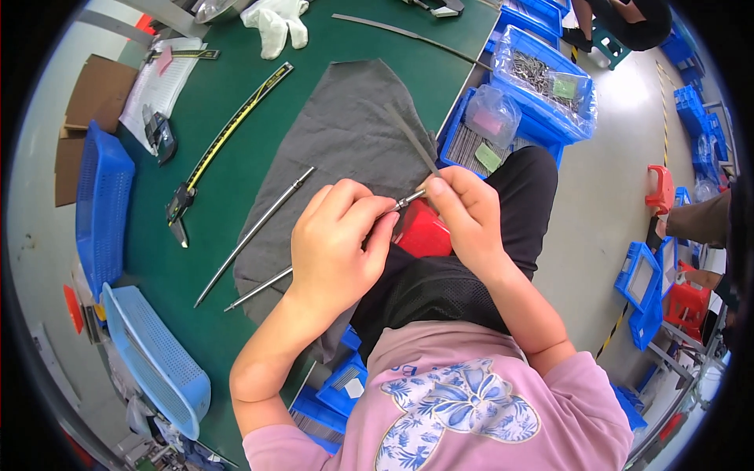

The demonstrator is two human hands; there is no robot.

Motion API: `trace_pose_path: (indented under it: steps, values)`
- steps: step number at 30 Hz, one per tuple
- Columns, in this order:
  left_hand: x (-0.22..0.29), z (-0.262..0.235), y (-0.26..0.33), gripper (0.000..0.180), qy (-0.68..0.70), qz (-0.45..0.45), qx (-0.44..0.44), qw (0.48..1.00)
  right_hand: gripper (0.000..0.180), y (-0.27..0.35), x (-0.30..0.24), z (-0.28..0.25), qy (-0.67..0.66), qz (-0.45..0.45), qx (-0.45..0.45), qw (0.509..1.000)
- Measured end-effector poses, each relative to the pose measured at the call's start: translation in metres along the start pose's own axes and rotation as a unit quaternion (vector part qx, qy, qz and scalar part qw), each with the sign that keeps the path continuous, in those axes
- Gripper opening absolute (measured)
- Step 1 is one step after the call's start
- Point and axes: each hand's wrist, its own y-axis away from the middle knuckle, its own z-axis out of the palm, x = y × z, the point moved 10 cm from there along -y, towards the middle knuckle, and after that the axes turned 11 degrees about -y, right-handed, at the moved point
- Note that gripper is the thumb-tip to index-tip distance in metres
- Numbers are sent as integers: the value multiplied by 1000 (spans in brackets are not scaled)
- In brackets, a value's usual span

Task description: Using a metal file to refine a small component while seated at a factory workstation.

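My left hand (334, 243) is closed around a slim metal rod (261, 289). One end of the rod sticks out past the fingertips toward my right hand; its pointed end reaches down-left over the table. In my right hand (471, 224), thumb and fingers pinch a thin flat metal strip (412, 140) that slants up-left, close to the rod's end. Whether strip and rod touch, I cannot tell. A second metal rod (255, 235) lies left of my left hand, partly on a grey cloth (330, 133) spread over the green table (212, 47).
A caliper (228, 141) lies on the left, with another measuring tool (161, 135) on papers beyond. White gloves (275, 23) and a long metal strip (393, 30) are at the far side. Blue baskets (157, 353) line the left edge; a blue bin (542, 71) of metal parts stands right.
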Motion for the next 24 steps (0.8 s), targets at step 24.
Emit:
trace_pose_path:
  steps: [24]
  values:
    - [-6, 3, 8, 16, 73, -49, 39, 995, 10, 37, -7, 17, 158, -68, -56, 983]
